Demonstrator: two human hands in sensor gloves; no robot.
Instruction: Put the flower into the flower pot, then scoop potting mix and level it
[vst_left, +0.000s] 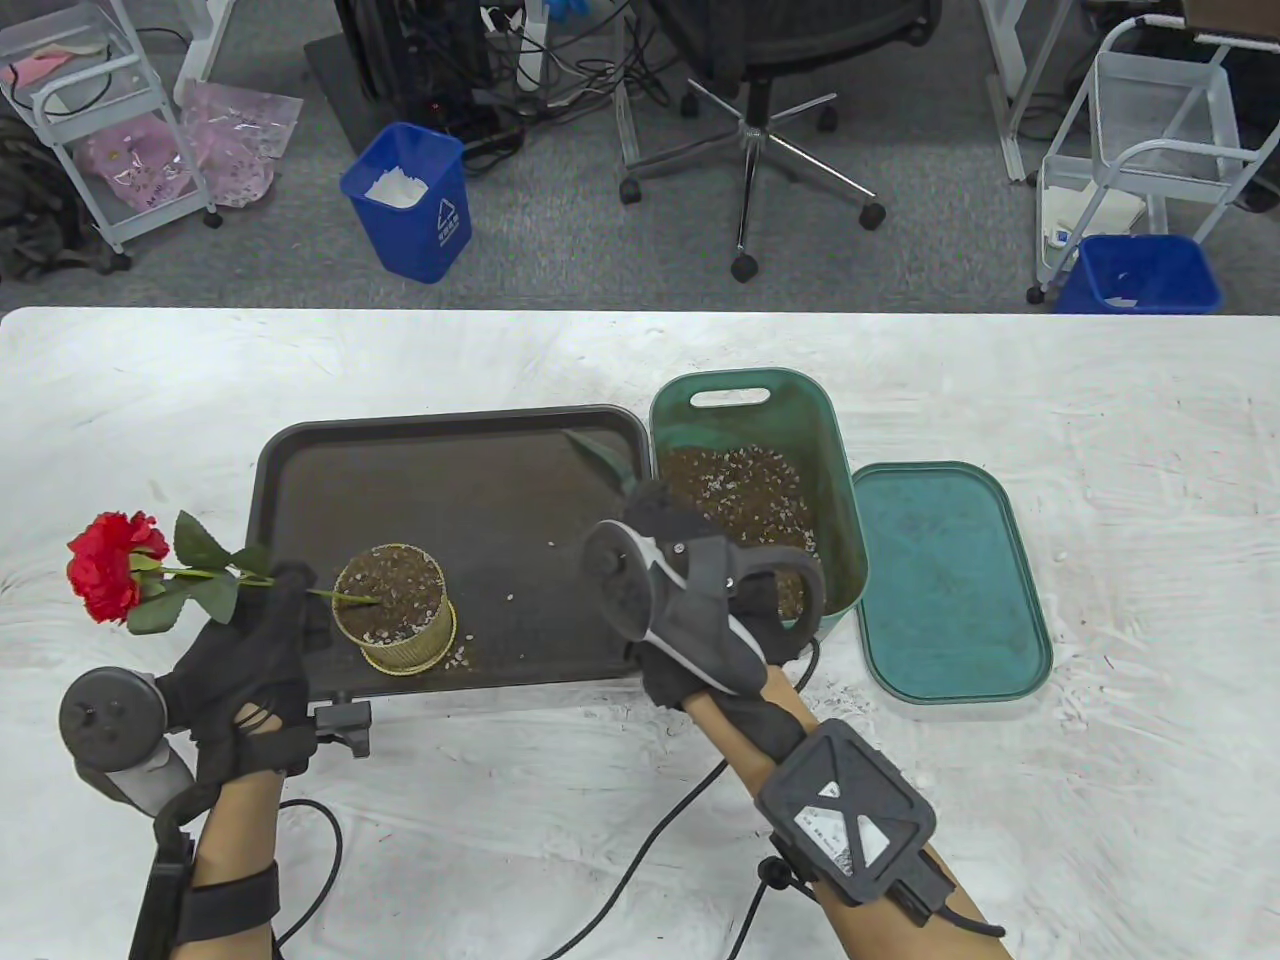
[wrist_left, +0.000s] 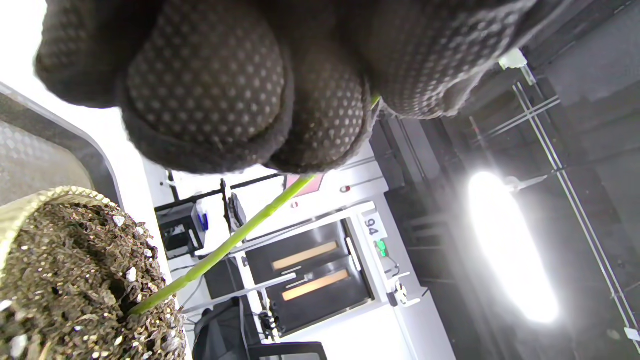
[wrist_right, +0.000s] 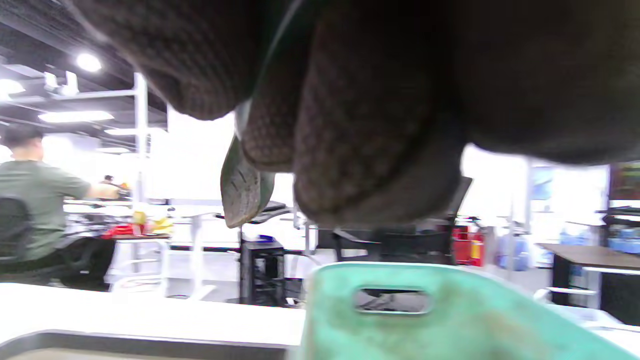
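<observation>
A red flower (vst_left: 112, 573) lies tilted to the left, and its green stem (vst_left: 345, 597) ends in the soil of a gold flower pot (vst_left: 398, 608). My left hand (vst_left: 268, 630) grips the stem just left of the pot. In the left wrist view the stem (wrist_left: 225, 245) runs from my curled fingers (wrist_left: 210, 95) down into the pot's soil (wrist_left: 65, 285). My right hand (vst_left: 690, 585) holds a green trowel (vst_left: 603, 458), its blade pointing up-left over the tray beside the green bin of potting mix (vst_left: 745, 490). The trowel blade (wrist_right: 243, 186) shows under my fingers above the bin (wrist_right: 400, 310).
The pot stands on a dark tray (vst_left: 480, 490) with some spilled mix. The bin's green lid (vst_left: 950, 585) lies to its right on the white table (vst_left: 1100, 400). A black clamp (vst_left: 345, 722) sits at the tray's near edge. Cables trail from both wrists.
</observation>
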